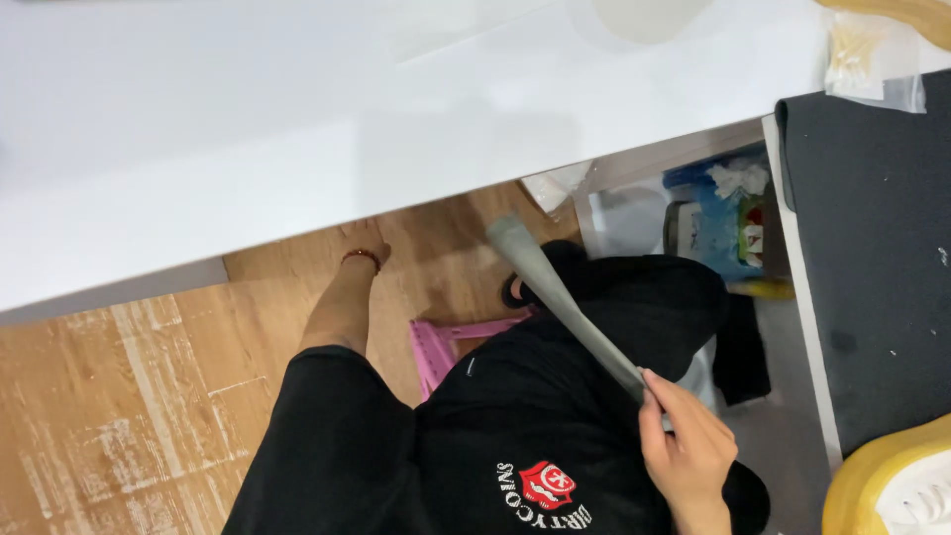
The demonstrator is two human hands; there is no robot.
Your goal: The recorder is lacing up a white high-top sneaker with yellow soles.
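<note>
1. The grey rolled tube [560, 297] is long and slim, flaring a little at its far end, and lies slantwise over my black-clad lap, below the white tabletop [297, 119].
2. My right hand [688, 451] reaches up from the lower right, fingers [654, 416] clasped round the tube's near end.
3. My left hand [362, 243] stretches toward the wooden floor [119, 396]; its fingers are hidden under the tabletop edge, so I cannot tell their state.
4. One tube, two hands.

table [297, 109] spans the top, over the floor [119, 396] | stool [441, 347] on the floor under the table edge, between the legs | tapered tool [560, 297] slants across the lap, held in right hand [688, 451] | storage bin [728, 223] right of the stool, behind the tool | mat [872, 258] far right
</note>
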